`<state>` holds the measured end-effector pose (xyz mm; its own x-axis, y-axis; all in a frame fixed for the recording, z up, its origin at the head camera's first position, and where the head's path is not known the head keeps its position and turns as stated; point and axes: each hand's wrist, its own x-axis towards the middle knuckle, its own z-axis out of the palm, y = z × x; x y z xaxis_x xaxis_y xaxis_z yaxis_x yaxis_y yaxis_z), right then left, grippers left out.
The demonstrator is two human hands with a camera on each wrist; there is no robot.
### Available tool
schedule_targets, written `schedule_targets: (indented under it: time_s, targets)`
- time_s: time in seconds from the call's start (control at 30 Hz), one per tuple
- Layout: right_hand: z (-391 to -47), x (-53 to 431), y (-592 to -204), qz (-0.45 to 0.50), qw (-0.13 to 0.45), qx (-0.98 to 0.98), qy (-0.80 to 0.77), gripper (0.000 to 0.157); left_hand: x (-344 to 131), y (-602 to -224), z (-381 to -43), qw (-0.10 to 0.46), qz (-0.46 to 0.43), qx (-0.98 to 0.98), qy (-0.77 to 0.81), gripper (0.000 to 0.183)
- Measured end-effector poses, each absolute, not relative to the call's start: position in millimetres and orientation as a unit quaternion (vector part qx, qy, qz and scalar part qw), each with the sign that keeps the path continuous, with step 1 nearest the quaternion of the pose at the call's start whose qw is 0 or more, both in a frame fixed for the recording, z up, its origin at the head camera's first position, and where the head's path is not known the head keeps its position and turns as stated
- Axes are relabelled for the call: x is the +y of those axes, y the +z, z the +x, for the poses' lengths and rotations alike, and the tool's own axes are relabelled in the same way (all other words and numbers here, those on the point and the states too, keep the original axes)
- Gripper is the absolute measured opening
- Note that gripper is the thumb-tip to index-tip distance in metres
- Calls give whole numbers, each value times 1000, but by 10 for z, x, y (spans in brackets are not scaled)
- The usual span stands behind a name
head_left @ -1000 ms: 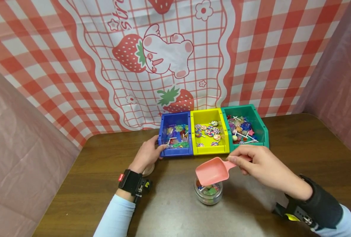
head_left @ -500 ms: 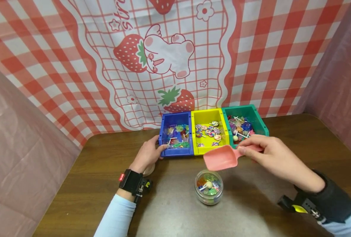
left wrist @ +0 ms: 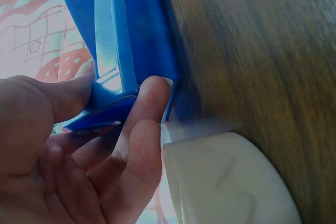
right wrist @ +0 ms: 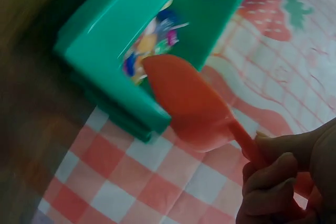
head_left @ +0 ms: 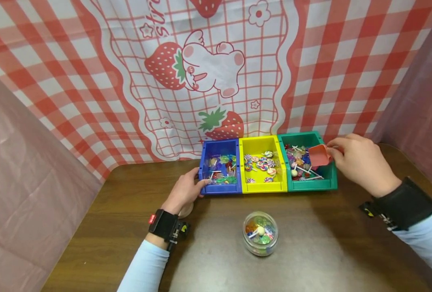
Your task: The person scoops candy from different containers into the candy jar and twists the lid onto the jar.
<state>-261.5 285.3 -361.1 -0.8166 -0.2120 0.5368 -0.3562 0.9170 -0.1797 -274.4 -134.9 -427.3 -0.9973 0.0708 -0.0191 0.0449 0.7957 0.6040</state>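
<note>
In the head view my right hand (head_left: 365, 164) pinches the handle of a pink scoop (head_left: 319, 155) at the right side of the green bin (head_left: 312, 185). Its bowl hangs over the candies in that bin; the right wrist view shows the scoop (right wrist: 191, 100) tilted, tip at the bin's opening. My left hand (head_left: 182, 190) holds the blue bin (head_left: 221, 188) at its front left corner, thumb on the rim and fingers curled beneath, as the left wrist view shows on the blue wall (left wrist: 144, 30). Between the two stands the yellow bin (head_left: 263, 187) with swirl lollipops.
A glass jar (head_left: 261, 247) filled with mixed candies stands open in front of the bins. Partly hidden beside my left wrist is a pale round object (left wrist: 226, 182) on the wooden table (head_left: 128, 202). A checked strawberry cloth (head_left: 329, 81) hangs behind the bins.
My right hand has carried the scoop from above the jar up and to the right, over the green bin. The jar's mouth is now uncovered. My left hand stays on the blue bin.
</note>
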Motion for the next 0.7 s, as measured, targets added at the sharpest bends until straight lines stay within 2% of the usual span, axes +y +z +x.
schedule_targets:
  time_s: [0.37, 0.7]
  targets:
    - [-2766, 2630, -3594, 185, 261, -946, 52, 11, -1340, -4261, -2741, 26, 24, 949, 312, 57]
    - [-2933, 2574, -3696, 178, 233, -955, 42, 15, -1342, -4262, -2754, 3, 19, 961, 276, 58]
